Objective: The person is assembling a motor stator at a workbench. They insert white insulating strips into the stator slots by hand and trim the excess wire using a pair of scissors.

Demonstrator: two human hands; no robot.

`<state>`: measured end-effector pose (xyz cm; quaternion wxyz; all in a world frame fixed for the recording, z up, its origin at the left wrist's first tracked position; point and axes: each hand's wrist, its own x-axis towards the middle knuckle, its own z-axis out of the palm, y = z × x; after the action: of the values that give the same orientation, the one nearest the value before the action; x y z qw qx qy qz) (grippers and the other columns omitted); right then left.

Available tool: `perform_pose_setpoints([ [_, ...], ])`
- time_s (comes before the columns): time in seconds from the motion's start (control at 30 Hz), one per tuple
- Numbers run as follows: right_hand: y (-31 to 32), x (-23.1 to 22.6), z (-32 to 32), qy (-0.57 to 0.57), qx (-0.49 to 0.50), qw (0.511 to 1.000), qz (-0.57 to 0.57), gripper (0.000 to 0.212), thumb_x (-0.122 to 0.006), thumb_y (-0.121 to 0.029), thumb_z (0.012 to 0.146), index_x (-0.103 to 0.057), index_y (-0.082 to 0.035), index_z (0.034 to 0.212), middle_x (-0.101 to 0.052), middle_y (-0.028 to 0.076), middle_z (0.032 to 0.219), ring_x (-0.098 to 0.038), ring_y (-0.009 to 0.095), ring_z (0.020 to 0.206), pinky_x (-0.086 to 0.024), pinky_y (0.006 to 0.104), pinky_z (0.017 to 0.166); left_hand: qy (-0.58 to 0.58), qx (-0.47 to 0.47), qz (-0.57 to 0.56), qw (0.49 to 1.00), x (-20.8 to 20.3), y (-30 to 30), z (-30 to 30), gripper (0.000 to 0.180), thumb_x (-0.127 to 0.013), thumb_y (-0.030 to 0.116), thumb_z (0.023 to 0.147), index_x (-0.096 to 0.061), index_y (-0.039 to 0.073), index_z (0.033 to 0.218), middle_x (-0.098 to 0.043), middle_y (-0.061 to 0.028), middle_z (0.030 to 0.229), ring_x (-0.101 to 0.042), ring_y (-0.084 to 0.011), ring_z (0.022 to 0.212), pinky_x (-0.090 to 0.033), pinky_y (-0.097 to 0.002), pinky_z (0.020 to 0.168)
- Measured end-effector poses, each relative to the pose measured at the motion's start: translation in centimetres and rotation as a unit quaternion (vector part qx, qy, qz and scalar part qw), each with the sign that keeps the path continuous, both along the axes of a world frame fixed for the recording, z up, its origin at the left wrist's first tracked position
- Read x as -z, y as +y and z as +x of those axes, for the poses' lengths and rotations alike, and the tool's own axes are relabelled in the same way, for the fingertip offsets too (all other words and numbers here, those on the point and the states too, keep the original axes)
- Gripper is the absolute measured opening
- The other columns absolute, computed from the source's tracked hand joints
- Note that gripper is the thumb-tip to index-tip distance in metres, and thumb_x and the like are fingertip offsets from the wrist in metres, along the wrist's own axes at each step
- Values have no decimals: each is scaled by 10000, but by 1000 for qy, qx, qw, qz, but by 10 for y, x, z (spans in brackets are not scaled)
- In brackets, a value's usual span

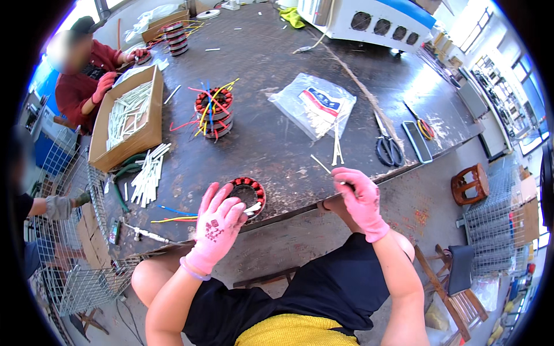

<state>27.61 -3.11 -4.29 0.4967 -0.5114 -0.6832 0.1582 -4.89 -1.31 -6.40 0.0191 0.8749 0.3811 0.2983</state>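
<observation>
My left hand [218, 226], in a pink glove, rests at the left side of a motor stator [262, 193] with red windings at the table's near edge. Its fingers are stretched out and slightly apart. A short white piece [254, 208] shows beside its fingertips, over the stator's near rim. Blue, yellow and red wires [176, 217] run out leftward from under that hand. To the right, my gloved right hand [362, 203] is closed in a pinch. A thin white cable tie [321, 164] sticks out up and left from its fingertips.
A plastic bag [317, 104] of cable ties, scissors [389, 151] and a phone [416, 142] lie right. Stacked stators [218, 118] stand mid-table. Left are a cardboard box [153, 109] of white tubes and a loose tube pile [149, 179]. A co-worker [86, 75] sits far left.
</observation>
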Motion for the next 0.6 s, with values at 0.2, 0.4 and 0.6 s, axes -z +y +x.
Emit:
perform_pose_setpoints([
  [0.2,-17,-20,-34,203,-111,968,-101,221,-597,88,894,-616,1,1096,-670,128,1101,-662,178,906,-536,280,754,11,-10,15,1000,3,0,-2,258,-749,112,728,-639,89,959,-645,-68,1036,-575,-317,1211,-382,-531,1117],
  [0.4,-24,-41,-39,12,-116,992,-44,206,-644,62,886,-659,-11,1078,-665,102,999,-640,163,793,-522,279,696,9,-8,8,1000,1,0,-1,265,-744,107,731,-635,88,971,-637,-67,1036,-573,-317,1212,-379,-532,1118],
  [0.6,-22,-62,-51,42,-49,998,-9,237,-670,44,880,-683,-27,1106,-669,92,922,-642,168,723,-516,270,650,-1,-6,-1,1000,1,-2,2,350,-734,23,703,-602,78,1022,-632,-79,1036,-566,-339,1219,-373,-552,1114],
])
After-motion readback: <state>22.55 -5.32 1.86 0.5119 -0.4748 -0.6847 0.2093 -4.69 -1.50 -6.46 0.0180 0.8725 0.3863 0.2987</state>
